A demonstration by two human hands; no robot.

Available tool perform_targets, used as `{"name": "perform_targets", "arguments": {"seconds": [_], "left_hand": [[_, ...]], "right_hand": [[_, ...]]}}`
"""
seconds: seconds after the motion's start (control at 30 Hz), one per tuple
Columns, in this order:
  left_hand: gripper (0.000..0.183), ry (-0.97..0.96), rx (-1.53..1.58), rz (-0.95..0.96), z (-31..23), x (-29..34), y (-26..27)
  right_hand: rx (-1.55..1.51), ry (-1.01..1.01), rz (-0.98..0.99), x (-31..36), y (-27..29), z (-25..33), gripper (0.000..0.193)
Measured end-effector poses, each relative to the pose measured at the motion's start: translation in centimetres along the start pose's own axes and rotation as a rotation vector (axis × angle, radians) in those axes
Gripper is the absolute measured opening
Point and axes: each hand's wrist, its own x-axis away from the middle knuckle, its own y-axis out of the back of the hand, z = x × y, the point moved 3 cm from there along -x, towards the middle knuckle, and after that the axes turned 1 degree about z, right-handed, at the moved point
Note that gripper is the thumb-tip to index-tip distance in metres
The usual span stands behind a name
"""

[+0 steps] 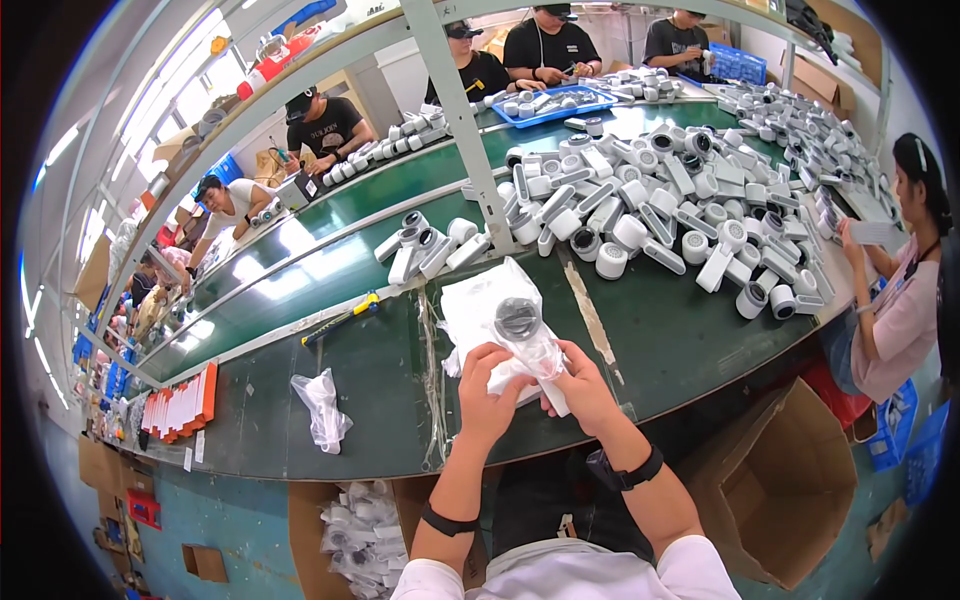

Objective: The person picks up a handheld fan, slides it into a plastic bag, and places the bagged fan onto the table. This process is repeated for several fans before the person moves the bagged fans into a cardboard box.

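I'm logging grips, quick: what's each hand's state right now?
Left hand: closed, holding a white plastic device with a round grey end, in a clear plastic bag.
Right hand: closed, holding the same device's lower end.

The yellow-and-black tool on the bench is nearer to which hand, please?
Left: the left hand is right of the tool and closer to the person's body; the right hand is farther right.

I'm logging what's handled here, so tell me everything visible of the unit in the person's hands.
The unit has a round grey end facing up and a flat white bar slanting below it. Crinkled clear film, seemingly plastic, covers part of it. The left hand and right hand hold it from either side, over white bags; whether they touch it is unclear.
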Motion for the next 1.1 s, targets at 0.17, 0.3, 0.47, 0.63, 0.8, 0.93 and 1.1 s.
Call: {"name": "perform_targets", "arguments": {"seconds": [0.17, 0.3, 0.47, 0.63, 0.8, 0.93, 1.1], "left_hand": [[0.024, -0.070, -0.019, 0.027, 0.7, -0.3, -0.6], [0.008, 0.380, 0.440, 0.025, 1.6, 1.9, -1.7], [0.009, 0.282, 0.419, 0.261, -0.5, 4.8, -2.5], [0.028, 0.439, 0.670, 0.022, 0.3, 3.8, -0.8], [0.041, 0.752, 0.925, 0.052, 1.3, 5.1, -2.9], [0.043, 0.869, 1.017, 0.052, 0.3, 4.6, -1.6], [0.042, 0.864, 1.025, -0.105, 1.8, 5.0, 2.7]], "right_hand": [[-0.043, 0.006, 0.015, -0.2, -0.1, -0.5, 0.032], [-0.051, 0.087, -0.193, -0.9, 0.4, -1.0, 0.027], [0.014, 0.321, -0.437, -1.4, 1.2, -1.9, 0.019], [-0.143, 0.232, -0.336, -0.6, 0.2, -2.0, 0.016], [0.188, 0.404, -0.367, -0.1, -2.0, -3.3, 0.024], [0.701, 0.759, -0.515, -0.1, -1.3, -2.1, 0.019], [0.656, 0.641, -0.298, 1.0, -1.8, -1.8, 0.012]]}}
